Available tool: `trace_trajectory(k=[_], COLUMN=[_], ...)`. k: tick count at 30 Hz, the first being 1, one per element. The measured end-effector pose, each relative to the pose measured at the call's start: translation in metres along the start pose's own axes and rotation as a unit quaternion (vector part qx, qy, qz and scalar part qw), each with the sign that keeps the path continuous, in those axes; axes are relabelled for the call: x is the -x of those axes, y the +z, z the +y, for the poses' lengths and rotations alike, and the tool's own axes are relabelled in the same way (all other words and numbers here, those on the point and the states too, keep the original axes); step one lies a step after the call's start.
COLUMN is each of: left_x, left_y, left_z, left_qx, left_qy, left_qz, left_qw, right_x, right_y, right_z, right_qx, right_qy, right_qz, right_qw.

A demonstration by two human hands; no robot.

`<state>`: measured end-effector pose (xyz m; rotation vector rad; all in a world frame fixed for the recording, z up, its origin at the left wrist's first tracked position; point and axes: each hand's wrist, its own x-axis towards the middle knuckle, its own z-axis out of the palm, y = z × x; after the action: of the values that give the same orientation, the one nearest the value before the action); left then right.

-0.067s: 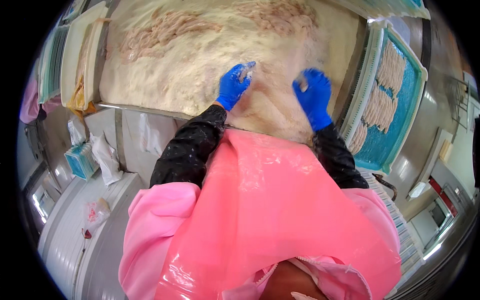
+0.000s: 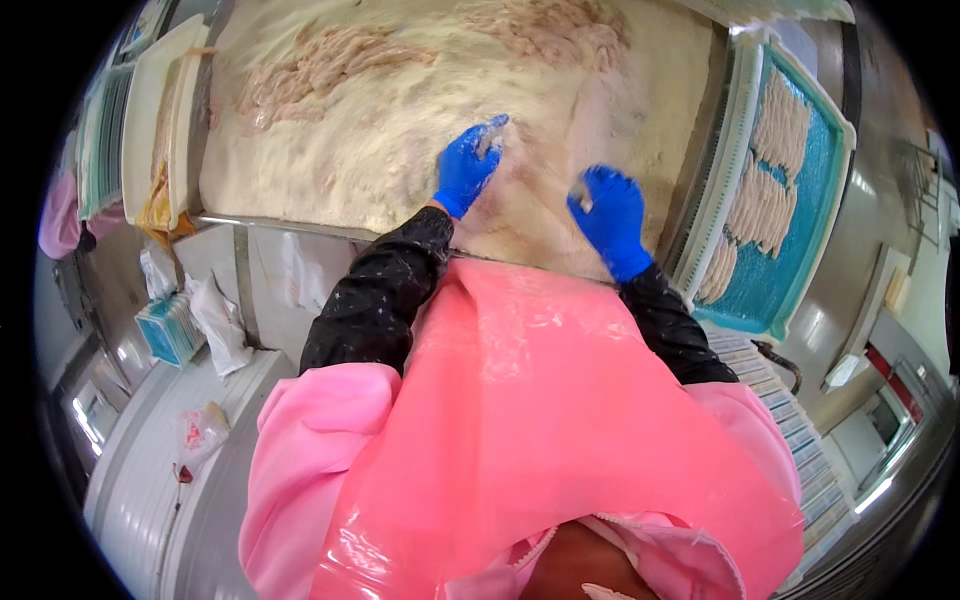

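Observation:
Both my hands wear blue gloves over a powder-filled metal work tray [image 2: 690, 150]. My left hand [image 2: 466, 168] is closed, thumb against curled fingers, with something pale between them that I cannot make out. To its right, my right hand [image 2: 614, 222] is also curled and partly blurred, with a pale bit showing by its thumb. Cream-coloured flour-like powder [image 2: 330, 180] covers the tray. Two piles of pale pink raw meat strips lie in it: one pile [image 2: 335, 65] at the far left, the other pile [image 2: 570, 30] at the far middle.
At the right, a blue-lined tray [image 2: 745, 300] holds rows of coated meat strips [image 2: 760, 215]. Stacked white and green trays [image 2: 165, 120] stand at the left. Below them are white bags [image 2: 218, 325], a small blue basket [image 2: 170, 335] and a grey metal surface [image 2: 150, 480].
My right hand has moved a little to the left and slightly nearer me, closer to my left hand. My left hand has hardly moved.

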<state>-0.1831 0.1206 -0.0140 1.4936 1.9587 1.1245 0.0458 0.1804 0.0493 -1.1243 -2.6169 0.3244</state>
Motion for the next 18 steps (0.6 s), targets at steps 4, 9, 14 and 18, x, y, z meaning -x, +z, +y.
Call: trace_trajectory(k=[4,9,14,18], left_x=[-0.034,-0.058,-0.035,0.005], left_y=[0.011,0.084,0.119,0.076], left_z=[0.014,0.027,0.030,0.011], left_qx=[-0.071,0.143,0.117,0.363], left_qy=[0.092,0.042,-0.082,-0.137], left_qz=[0.008,0.049,-0.102,-0.109], left_qw=[0.993,0.988,0.984,0.915], right_x=[0.043,-0.005,-0.029,0.004], right_y=[0.020,0.087,0.111,0.102], right_z=[0.023,0.058,0.027,0.057], right_qx=[-0.141,-0.454,-0.329,-0.054], right_qy=[0.140,0.275,0.251,0.223], right_qz=[-0.026,0.214,0.134,0.057], right_qw=[0.980,0.820,0.900,0.972])
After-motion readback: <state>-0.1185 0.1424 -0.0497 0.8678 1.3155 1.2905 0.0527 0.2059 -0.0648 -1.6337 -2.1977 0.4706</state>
